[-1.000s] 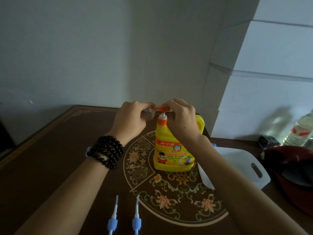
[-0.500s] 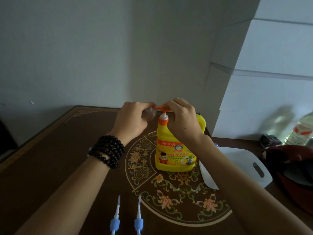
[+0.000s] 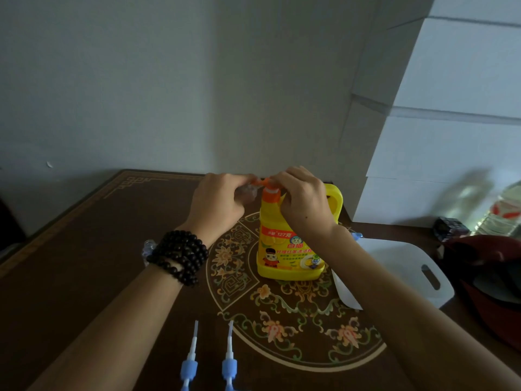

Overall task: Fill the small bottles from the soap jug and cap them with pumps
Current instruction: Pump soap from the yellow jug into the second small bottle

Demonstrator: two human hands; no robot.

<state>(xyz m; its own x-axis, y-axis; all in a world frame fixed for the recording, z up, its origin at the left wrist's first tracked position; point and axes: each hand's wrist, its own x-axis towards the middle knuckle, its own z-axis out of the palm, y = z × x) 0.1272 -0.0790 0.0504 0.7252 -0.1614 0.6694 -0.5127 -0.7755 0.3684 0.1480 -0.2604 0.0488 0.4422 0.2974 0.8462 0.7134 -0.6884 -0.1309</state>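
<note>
The yellow soap jug point(image 3: 290, 249) stands upright on the dark patterned table point(image 3: 84, 263), with an orange pump head on top. My right hand point(image 3: 303, 200) rests on that pump head, fingers curled over it. My left hand point(image 3: 221, 203) holds a small clear bottle point(image 3: 248, 191) right under the pump's orange spout. Two blue-and-white pumps point(image 3: 189, 359) point(image 3: 229, 359) lie side by side near the table's front edge. Another small clear bottle point(image 3: 148, 248) peeks out behind my left wrist.
A white plastic tray point(image 3: 406, 273) with a handle slot lies right of the jug. A dark red helmet point(image 3: 490, 283) and a clear drinks bottle point(image 3: 504, 215) sit at the far right. White boxes point(image 3: 451, 108) are stacked against the wall behind.
The pump head has gone down a little under my right hand. Both hands stay at the jug's top, and the view has shifted slightly.
</note>
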